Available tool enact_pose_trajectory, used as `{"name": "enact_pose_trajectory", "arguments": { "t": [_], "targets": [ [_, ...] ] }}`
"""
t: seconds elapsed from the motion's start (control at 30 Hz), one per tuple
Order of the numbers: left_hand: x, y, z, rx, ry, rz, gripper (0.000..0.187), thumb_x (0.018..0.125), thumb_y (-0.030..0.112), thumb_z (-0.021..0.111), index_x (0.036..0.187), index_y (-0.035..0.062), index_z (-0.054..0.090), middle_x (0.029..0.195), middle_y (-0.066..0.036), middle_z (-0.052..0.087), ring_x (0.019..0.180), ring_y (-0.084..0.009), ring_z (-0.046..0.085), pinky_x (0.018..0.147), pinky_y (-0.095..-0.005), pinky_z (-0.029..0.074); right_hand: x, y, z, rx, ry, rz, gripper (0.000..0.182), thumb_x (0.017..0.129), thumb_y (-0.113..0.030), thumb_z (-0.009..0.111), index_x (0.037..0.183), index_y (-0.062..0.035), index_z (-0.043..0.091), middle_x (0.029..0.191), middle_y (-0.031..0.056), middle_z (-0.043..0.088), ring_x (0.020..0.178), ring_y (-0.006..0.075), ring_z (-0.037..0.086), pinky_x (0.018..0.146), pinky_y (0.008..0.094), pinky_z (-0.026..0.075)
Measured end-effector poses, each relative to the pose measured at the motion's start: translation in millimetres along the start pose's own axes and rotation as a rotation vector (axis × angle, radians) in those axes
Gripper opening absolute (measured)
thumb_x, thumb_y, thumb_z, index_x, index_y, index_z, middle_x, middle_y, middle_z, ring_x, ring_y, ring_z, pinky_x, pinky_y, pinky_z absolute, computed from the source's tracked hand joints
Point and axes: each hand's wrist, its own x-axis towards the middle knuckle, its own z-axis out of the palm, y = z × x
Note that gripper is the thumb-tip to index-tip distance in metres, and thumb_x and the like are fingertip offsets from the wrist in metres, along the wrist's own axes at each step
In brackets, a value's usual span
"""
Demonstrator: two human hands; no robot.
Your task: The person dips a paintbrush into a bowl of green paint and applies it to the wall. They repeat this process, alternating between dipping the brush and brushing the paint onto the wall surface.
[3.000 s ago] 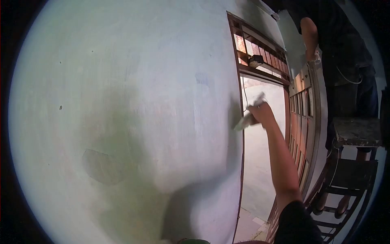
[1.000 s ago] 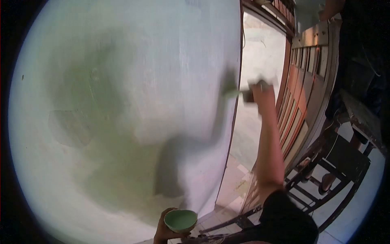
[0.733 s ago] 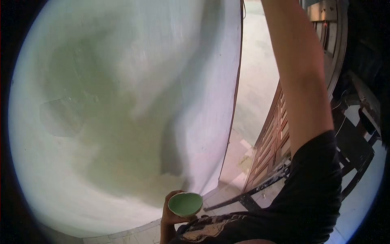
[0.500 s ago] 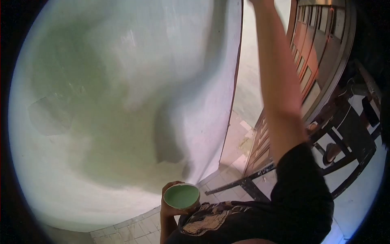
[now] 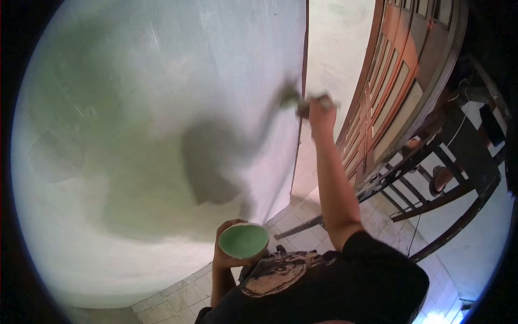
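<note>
My left hand (image 5: 221, 258) is wrapped round a round cup (image 5: 253, 260) low in front of my body, its pale rim tilted toward me. Light green paint (image 5: 244, 241) fills much of the cup. Higher up, at the wall's right edge, my right hand (image 5: 322, 114) grips a paintbrush (image 5: 291, 99), smeared by motion. The brush points left, its head overlapping the wall (image 5: 253, 59) in this view. Greenish patches spread over the wall's left part, and the shadow of my arm falls across its middle.
Right of the wall edge is a doorway with a brown panelled door (image 5: 386, 92). A dark wooden chair (image 5: 426, 213) stands at the right, with a light tiled floor (image 5: 189, 297) beneath. Another person's foot (image 5: 442, 181) shows beyond the chair's slats.
My right hand has come down from the top of the view to the wall's right edge, bringing the brush into sight. The cup in my left hand has shifted slightly up in view.
</note>
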Motion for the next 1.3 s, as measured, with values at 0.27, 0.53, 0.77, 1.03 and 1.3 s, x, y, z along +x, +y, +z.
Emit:
{"name": "enact_pose_trajectory", "arguments": {
  "t": [0.27,0.53,0.77,1.03,1.3],
  "targets": [
    [-11,-19,-22,-0.027,-0.088,0.084,0.108,0.039,0.021,0.091,0.128,0.0038,0.030,0.119,-0.021,0.046,0.110,-0.0315,0.049,0.088,-0.0436,0.045,81,-182,63,0.280,-0.006,-0.461,0.021,0.087,-0.017,0.051,0.088,0.0031,0.052,0.074,0.0136,0.057,0.059,0.0191,0.056,0.055,0.0335,0.049],
    [-9,-13,-24,-0.057,-0.105,0.008,0.111,0.037,0.024,0.091,0.128,0.0049,0.030,0.119,-0.021,0.046,0.110,-0.0338,0.049,0.088,-0.0454,0.045,2,20,17,0.476,0.002,-0.044,0.024,0.089,-0.026,0.047,0.106,-0.0096,0.045,0.097,0.0106,0.054,0.082,0.0221,0.060,0.061,0.0365,0.055],
    [1,-17,-26,-0.061,-0.177,-0.012,0.110,0.038,0.024,0.091,0.128,0.0048,0.031,0.118,-0.021,0.047,0.109,-0.0342,0.049,0.087,-0.0454,0.045,-68,180,-71,0.144,0.228,0.248,0.029,0.082,-0.006,0.057,0.109,-0.0019,0.046,0.086,0.0118,0.057,0.072,0.0174,0.059,0.058,0.0257,0.051],
    [18,-8,-20,-0.028,-0.257,-0.011,0.109,0.039,0.022,0.091,0.129,0.0071,0.032,0.119,-0.023,0.047,0.109,-0.0344,0.049,0.086,-0.0448,0.046,-46,136,3,0.169,0.366,0.130,0.030,0.080,-0.005,0.056,0.109,0.0005,0.048,0.090,0.0079,0.059,0.080,0.0162,0.057,0.067,0.0274,0.049],
    [32,-16,-27,-0.012,-0.374,-0.036,0.108,0.040,0.022,0.090,0.129,0.0081,0.031,0.119,-0.024,0.046,0.109,-0.0356,0.049,0.085,-0.0456,0.046,-38,117,-26,0.920,0.205,0.197,0.026,0.090,-0.021,0.047,0.111,-0.0077,0.043,0.108,0.0146,0.053,0.091,0.0273,0.058,0.081,0.0405,0.049]
  ]
}}
